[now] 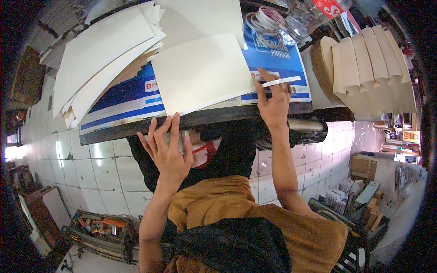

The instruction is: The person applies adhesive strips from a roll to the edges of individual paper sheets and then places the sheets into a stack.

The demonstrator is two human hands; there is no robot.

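A cream sheet of paper [205, 73], perhaps folded, lies at an angle near the front edge of the table. My left hand [167, 150] is open, fingers spread, with its fingertips at the sheet's near left corner. At the right end of the sheet is my right hand [274, 102], its thumb and index finger by the sheet's edge. A slim white flat stick [284, 81] is tucked between the fingers of that hand and points to the right. Under the sheet, a blue and white printed poster [125, 98] covers the tabletop.
A fanned stack of cream sheets [104, 50] stands at the left, with more paper [195, 18] behind. Rolls of tape [266, 20] and a clear plastic bottle [314, 18] are at the back right. Folded cream paper pieces [371, 68] stand at the far right.
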